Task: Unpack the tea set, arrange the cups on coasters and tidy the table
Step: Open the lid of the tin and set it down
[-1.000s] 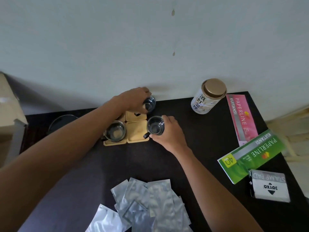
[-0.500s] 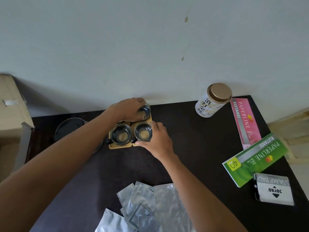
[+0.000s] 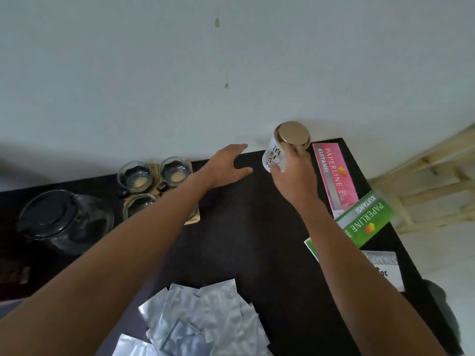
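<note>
Glass cups with black handles stand on wooden coasters (image 3: 193,219) at the back left of the dark table (image 3: 244,227): one cup (image 3: 134,176), a second (image 3: 175,171) beside it, a third (image 3: 140,204) in front, partly behind my left forearm. A glass teapot (image 3: 64,222) with a black lid stands left of them. My left hand (image 3: 226,167) hovers open and flat to the right of the cups. My right hand (image 3: 293,173) is wrapped around a white tin (image 3: 275,155) with a gold lid by the wall.
Silver foil pouches (image 3: 203,322) lie heaped at the table's front. A pink receipt book (image 3: 334,176), a green one (image 3: 365,219) and a stamp pad box (image 3: 385,268) lie along the right edge. A wooden frame (image 3: 424,181) stands beyond it.
Both hands have let go of the cups, which now sit on the coasters. They moved right; my right hand has taken hold of the tin. The camera view shifted, bringing the teapot into sight.
</note>
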